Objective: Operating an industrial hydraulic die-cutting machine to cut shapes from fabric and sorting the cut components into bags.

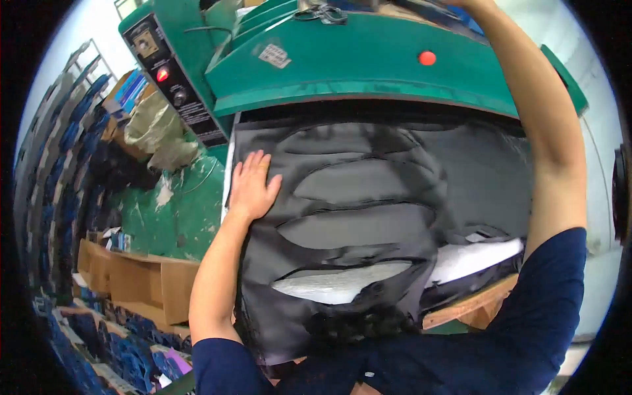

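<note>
A sheet of black material [368,217] with several curved cut-out holes lies on a white board [474,260] under the head of a green press machine [368,66]. My left hand [253,184] lies flat, fingers spread, on the sheet's left edge. My right arm [546,131] reaches up over the top of the press head; the hand itself is out of sight at the top edge of the view.
A black control panel [164,72] with a lit red lamp sits on the machine's left side. A red button [427,58] is on the press head. Open cardboard boxes [138,276] and stacks of blue pieces [72,151] stand at the left.
</note>
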